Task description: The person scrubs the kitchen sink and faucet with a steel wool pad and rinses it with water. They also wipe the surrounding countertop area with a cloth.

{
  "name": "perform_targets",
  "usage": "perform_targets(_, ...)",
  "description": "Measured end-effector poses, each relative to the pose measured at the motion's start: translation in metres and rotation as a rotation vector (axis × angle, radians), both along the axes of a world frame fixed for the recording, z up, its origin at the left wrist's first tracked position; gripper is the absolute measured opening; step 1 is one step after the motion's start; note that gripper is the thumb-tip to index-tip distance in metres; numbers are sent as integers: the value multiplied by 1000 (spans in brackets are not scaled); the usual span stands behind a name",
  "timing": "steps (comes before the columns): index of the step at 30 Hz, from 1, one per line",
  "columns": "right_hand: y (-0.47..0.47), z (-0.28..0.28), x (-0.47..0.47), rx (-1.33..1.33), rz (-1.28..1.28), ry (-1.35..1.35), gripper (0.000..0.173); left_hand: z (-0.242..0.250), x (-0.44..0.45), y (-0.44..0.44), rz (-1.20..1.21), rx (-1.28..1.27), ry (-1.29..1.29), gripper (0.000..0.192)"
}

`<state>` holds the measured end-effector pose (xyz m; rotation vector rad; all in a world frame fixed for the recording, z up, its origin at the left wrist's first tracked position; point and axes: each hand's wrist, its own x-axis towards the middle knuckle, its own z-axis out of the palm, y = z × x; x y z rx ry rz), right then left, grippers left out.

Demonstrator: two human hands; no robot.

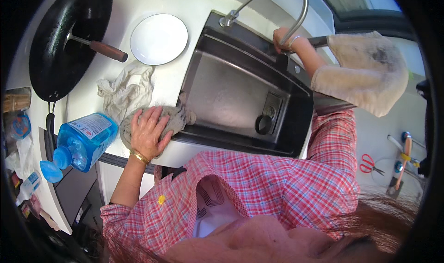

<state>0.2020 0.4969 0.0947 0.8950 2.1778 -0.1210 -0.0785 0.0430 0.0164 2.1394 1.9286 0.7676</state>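
My left hand (150, 131) presses on a bunched grey cloth (175, 119) at the left front corner of the sink, its fingers spread over the fabric. One end of that cloth hangs over the rim of the dark sink (225, 89). At the back right of the sink, my right hand (281, 37) is beside the curved metal faucet (301, 17), with its fingers curled and partly hidden; whether it grips anything is unclear. A crumpled white cloth (128, 88) lies just beyond my left hand. Blue dish soap in a pump bottle (88, 138) stands to its left.
A white plate (159, 39) sits on the counter left of the sink. Farther left is a black wok (69, 48) holding a utensil with a brown handle (107, 51). A stained beige cloth (364, 72) drapes over a bar at the right. Red-handled scissors (371, 165) are at the far right.
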Motion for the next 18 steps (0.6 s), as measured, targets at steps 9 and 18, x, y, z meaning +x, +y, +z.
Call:
perform_targets(9,-14,-15,-34,275,62,360,19,4,3,1,18,7,25,42)
perform_targets(18,-34,-92,-104,662,-246,698,19,3,5,0,24,-30,44,45)
